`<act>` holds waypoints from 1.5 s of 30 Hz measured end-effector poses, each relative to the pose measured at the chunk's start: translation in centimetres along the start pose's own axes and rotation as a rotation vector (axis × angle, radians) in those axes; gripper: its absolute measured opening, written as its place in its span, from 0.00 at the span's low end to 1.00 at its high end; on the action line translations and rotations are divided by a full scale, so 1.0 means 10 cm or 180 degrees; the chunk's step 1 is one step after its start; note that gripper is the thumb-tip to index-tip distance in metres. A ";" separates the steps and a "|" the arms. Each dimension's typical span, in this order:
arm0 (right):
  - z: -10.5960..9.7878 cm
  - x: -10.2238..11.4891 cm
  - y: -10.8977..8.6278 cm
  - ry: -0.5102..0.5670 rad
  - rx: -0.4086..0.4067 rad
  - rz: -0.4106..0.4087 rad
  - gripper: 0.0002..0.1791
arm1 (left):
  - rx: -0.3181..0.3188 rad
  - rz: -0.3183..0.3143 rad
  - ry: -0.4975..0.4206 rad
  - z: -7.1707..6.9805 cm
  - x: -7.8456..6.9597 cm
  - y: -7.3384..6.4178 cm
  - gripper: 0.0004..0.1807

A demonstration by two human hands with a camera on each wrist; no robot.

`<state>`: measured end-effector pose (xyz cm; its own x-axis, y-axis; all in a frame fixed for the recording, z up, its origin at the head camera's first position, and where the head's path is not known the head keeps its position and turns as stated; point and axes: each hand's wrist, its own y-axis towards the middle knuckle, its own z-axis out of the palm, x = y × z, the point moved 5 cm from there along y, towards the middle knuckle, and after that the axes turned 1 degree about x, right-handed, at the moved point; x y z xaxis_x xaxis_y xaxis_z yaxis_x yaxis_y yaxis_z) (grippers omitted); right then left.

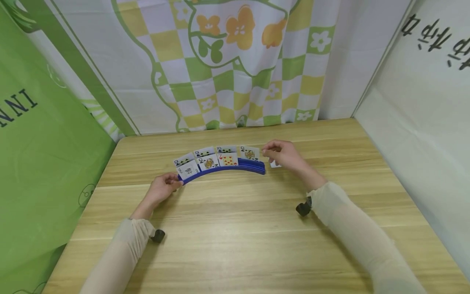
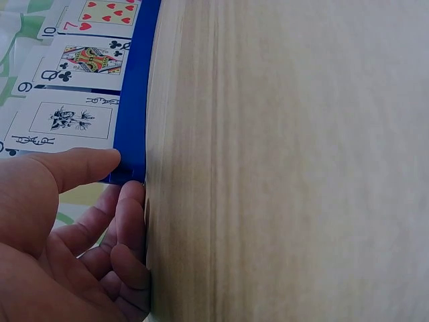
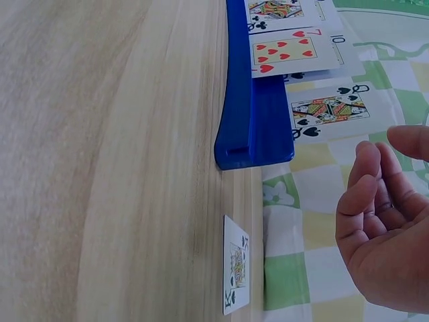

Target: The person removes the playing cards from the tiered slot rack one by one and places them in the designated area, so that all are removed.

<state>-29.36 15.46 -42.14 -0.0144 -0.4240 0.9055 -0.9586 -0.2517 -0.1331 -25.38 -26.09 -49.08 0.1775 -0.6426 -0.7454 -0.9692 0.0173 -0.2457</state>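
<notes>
A curved blue card holder (image 1: pixel 252 167) stands on the table with playing cards in two rows. In the front row are a joker (image 1: pixel 188 170), a queen of clubs (image 1: pixel 208 162) and a seven of hearts (image 1: pixel 228 159). Behind them stand several black-suited cards, the queen of spades (image 3: pixel 328 111) rightmost. My left hand (image 2: pixel 74 215) pinches the holder's left end, thumb on its front face and fingers below. Near the queen of spades' right edge hovers my right hand (image 1: pixel 288 156), thumb and fingers apart with nothing between them. A king card (image 3: pixel 236 267) lies right of the holder, partly hidden by that hand in the head view.
The wooden table (image 1: pixel 220 237) has a checked, flowered curtain (image 1: pixel 235 94) along its far edge. A green cloth wall (image 1: pixel 55 122) rises at the left and a white one (image 1: pixel 422 114) at the right. Each wrist carries a small black camera.
</notes>
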 end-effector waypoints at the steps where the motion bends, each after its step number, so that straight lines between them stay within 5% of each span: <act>1: 0.01 0.00 0.01 -0.0003 -0.0007 -0.0009 0.14 | -0.0002 0.0010 0.0005 0.00 0.00 0.00 0.18; 34: 0.08 0.10 0.06 -0.0165 -0.0011 -0.0120 0.13 | 0.0014 -0.0006 0.0015 -0.01 0.00 -0.02 0.19; 45: 0.03 0.12 0.10 -0.0423 -0.0224 -0.0248 0.10 | 0.0004 0.0033 0.0047 -0.02 -0.01 -0.03 0.18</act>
<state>-30.26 14.45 -41.33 0.0940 -0.5181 0.8501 -0.9730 -0.2287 -0.0318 -25.18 -26.12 -48.81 0.1648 -0.6535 -0.7388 -0.9708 0.0249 -0.2386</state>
